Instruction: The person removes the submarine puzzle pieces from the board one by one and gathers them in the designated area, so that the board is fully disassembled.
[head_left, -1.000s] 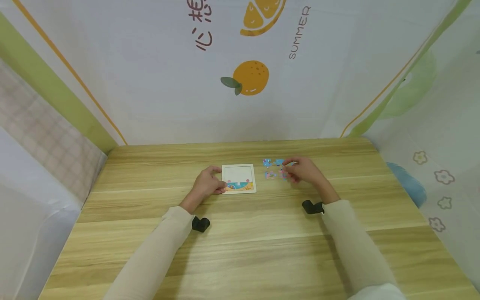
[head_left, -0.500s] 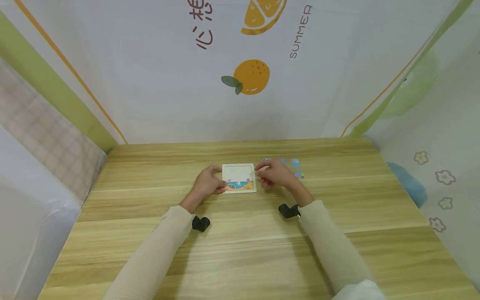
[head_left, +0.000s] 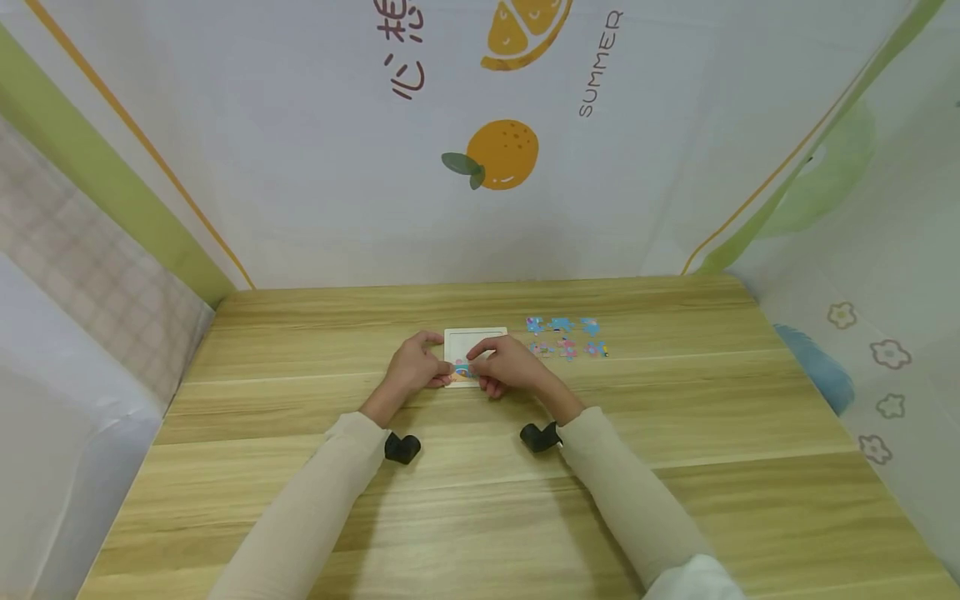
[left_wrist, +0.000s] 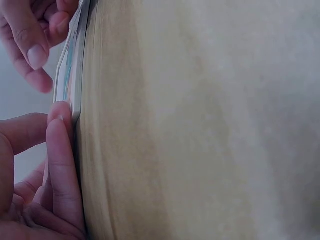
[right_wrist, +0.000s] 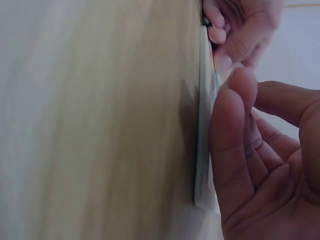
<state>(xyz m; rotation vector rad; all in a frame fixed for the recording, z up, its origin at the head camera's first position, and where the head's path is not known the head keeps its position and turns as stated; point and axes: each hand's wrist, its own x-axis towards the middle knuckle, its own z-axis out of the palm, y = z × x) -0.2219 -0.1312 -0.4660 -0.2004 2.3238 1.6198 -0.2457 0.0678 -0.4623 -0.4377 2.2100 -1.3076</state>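
A square white puzzle tray [head_left: 457, 343] lies flat on the table, with a strip of colourful beach picture along its near side. My left hand [head_left: 411, 365] holds the tray's left side, thumb over the near left corner. Above the tray's near part, my right hand [head_left: 513, 365] has thumb and forefinger together, pinching a small puzzle piece. Only a pale edge of this piece [right_wrist: 234, 68] shows in the right wrist view; fingers hide the rest. The right hand also covers the right part of the picture strip.
Right of the tray lie several loose blue and pink puzzle pieces [head_left: 560, 324] in two rows. The wood-grain table [head_left: 465, 517] ends at a printed white cloth [head_left: 337, 208] behind. A black wrist mount [head_left: 540, 437] juts from each sleeve.
My right hand has moved left from the loose pieces, past the tray's right edge, to above the tray, uncovering the two rows of pieces. The left hand and the tray have stayed put.
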